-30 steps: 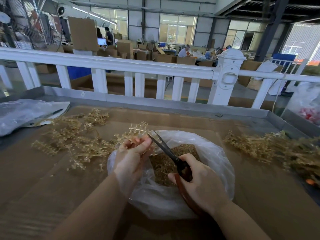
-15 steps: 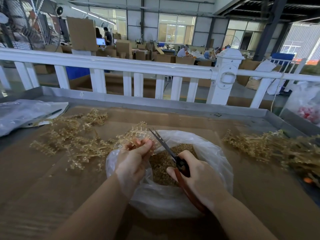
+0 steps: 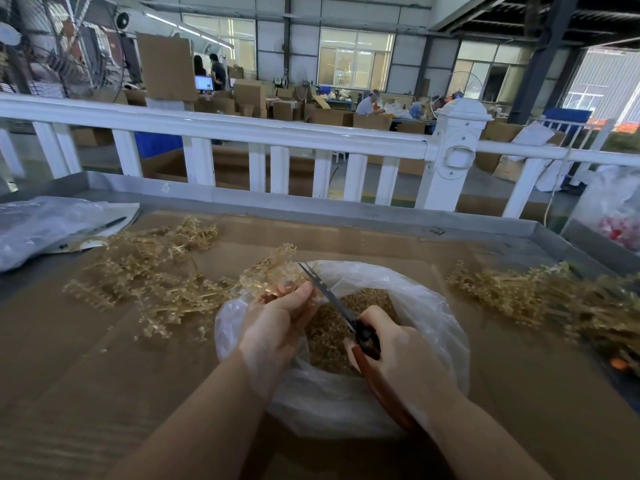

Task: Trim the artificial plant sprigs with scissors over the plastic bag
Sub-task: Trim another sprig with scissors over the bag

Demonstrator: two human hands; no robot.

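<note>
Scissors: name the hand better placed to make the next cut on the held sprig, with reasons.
Right. The right hand already grips the scissors, blades beside the sprig over the plastic bag. The left hand is busy pinching that sprig.

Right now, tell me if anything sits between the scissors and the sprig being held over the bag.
Nothing visible does. The scissors, gripped by the right hand, point their blades at the sprig pinched by the left hand, above the open plastic bag.
</note>
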